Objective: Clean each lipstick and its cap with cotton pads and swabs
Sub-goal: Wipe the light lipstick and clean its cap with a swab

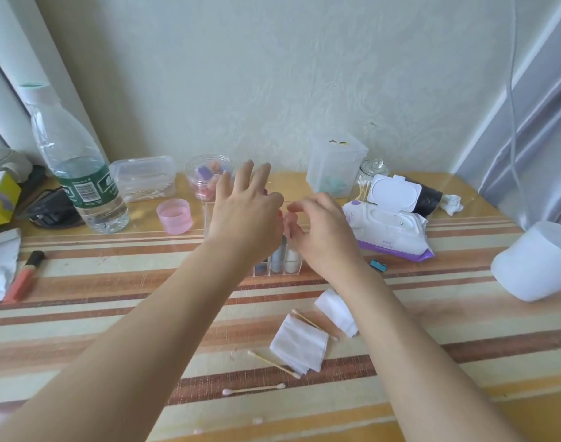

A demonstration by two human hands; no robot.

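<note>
Two hands meet above the clear organiser (277, 269); the left hand (247, 215) has its fingers spread and holds nothing that shows; the right hand (323, 234) has its fingers curled inward, and whether they pinch anything I cannot tell; several lipsticks (279, 258) stand upright in the organiser's near compartments, partly hidden under both hands; cotton pads (299, 344) and swabs (274, 363) lie in front of the organiser, nearer the person. The step looks like choosing a tube to clean; next comes a firm pinch on one tube, a straight lift, then uncapping over the pads.
</note>
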